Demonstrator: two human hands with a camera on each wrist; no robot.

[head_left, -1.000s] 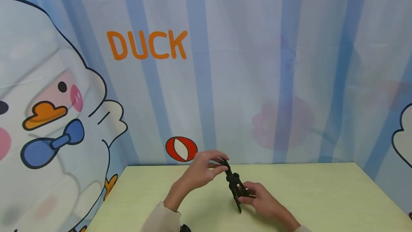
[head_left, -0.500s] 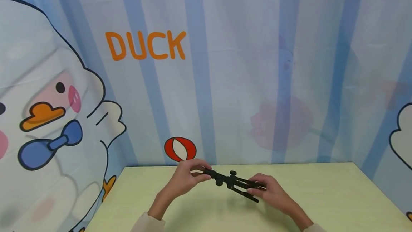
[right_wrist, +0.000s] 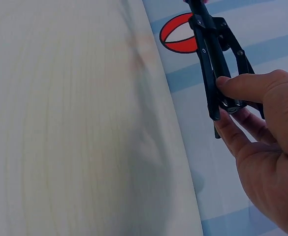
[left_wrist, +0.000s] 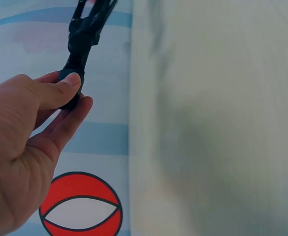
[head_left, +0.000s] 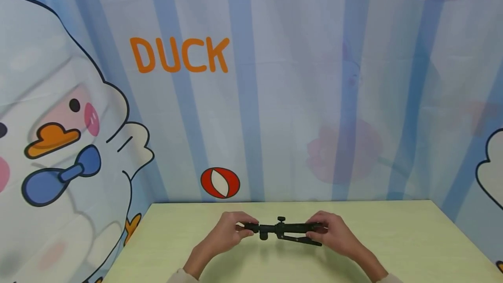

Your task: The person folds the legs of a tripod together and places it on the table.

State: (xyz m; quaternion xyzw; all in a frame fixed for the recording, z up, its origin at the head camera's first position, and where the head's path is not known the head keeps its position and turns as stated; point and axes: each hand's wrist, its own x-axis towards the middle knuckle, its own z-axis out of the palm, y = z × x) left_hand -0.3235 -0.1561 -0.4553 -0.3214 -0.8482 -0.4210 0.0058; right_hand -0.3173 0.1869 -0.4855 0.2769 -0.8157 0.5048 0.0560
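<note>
Both hands hold a small black tripod (head_left: 291, 228) level above the table, its head end to the left and its legs to the right. My left hand (head_left: 226, 235) pinches the head end between thumb and fingers; the left wrist view shows the thumb on the dark tip (left_wrist: 71, 93). With thumb and fingers, my right hand (head_left: 335, 236) grips the leg end. In the right wrist view the legs (right_wrist: 210, 73) stand slightly spread around the centre tube, and the thumb presses against them. A knob (head_left: 281, 219) sticks up from the tripod's middle, and another hangs below near the head.
The pale yellow table (head_left: 188, 217) lies under the hands and bears their shadows. Behind it hangs a blue striped curtain (head_left: 287, 99) with cartoon ducks, the word DUCK and a red-and-white ball printed on it.
The tripod has turned from steeply slanted, legs downward, to level. My left hand has moved left and down, my right hand to the right. Both keep hold of it.
</note>
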